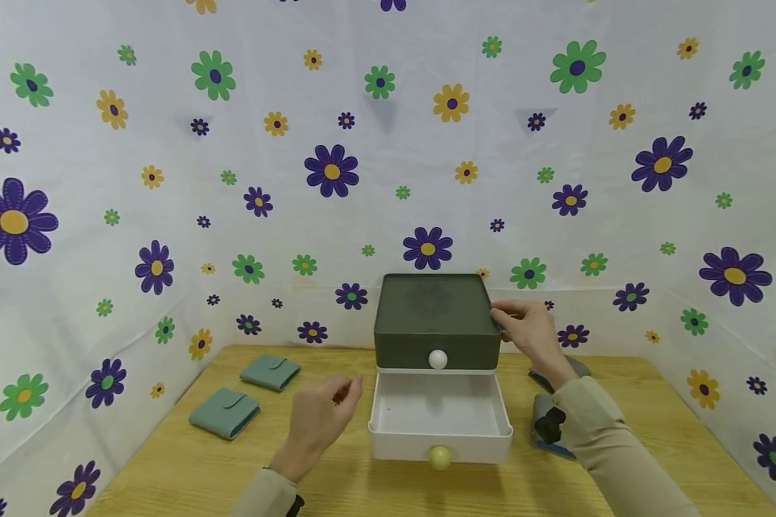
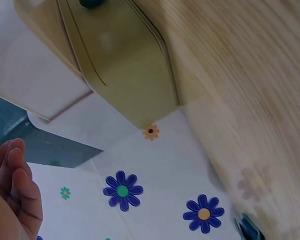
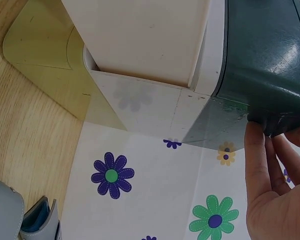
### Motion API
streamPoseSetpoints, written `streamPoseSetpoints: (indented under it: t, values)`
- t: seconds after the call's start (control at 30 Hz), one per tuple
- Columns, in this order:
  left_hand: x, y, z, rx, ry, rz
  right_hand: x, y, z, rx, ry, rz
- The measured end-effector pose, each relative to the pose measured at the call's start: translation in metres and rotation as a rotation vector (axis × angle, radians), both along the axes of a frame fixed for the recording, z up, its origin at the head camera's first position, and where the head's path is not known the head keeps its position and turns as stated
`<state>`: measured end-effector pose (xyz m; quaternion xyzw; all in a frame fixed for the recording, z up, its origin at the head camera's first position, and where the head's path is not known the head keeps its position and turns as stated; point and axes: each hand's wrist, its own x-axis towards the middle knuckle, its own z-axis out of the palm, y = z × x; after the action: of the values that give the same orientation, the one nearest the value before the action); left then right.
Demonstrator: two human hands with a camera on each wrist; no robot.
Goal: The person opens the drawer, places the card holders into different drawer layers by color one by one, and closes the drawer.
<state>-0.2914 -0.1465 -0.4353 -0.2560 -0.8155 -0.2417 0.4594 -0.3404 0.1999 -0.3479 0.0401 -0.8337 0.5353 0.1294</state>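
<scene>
While the left hand (image 1: 322, 413) curls loosely, empty, the right (image 1: 529, 334) touches a glossy box (image 1: 435, 316)—grip unclear.

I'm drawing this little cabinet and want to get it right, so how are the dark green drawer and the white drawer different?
The dark green drawer is shut, while the white drawer below it is pulled out, showing its inside.
The dark green drawer has a white knob; the white drawer has a yellowish-green knob.
Both have one round knob in the middle of the front.
</scene>
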Motion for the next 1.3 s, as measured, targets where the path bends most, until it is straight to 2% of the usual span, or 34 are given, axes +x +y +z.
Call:
streamPoseSetpoints:
  t: [0.1,0.2,0.3,0.47,0.57,0.77,1.07,1.17,1.3]
  values:
    - [-0.005,-0.008,-0.002,-0.025,-0.047,0.04,0.0,0.0,-0.001,0.0,0.001,-0.001]
    - [-0.009,-0.018,-0.003,-0.051,-0.187,0.114,0.0,-0.001,-0.002,-0.001,0.008,-0.004]
    - [-0.014,-0.029,-0.008,-0.079,-0.356,0.196,0.0,-0.001,-0.002,-0.001,0.005,-0.01]
    - [-0.021,-0.05,-0.021,-0.111,-0.506,0.276,0.001,-0.002,-0.002,-0.001,-0.017,-0.008]
    - [-0.023,-0.061,-0.02,-0.12,-0.593,0.295,0.002,-0.002,-0.001,0.001,-0.011,-0.008]
    - [-0.029,-0.085,-0.013,-0.108,-0.69,0.353,0.001,-0.001,0.0,0.004,0.004,-0.009]
    - [-0.034,-0.126,-0.009,-0.054,-0.767,0.456,0.0,0.0,0.0,-0.004,-0.008,-0.014]
    - [-0.035,-0.138,-0.011,-0.076,-0.836,0.507,0.0,0.0,0.0,-0.005,0.001,-0.017]
    - [-0.037,-0.149,-0.015,-0.128,-0.967,0.605,0.0,-0.001,-0.001,-0.007,0.005,-0.011]
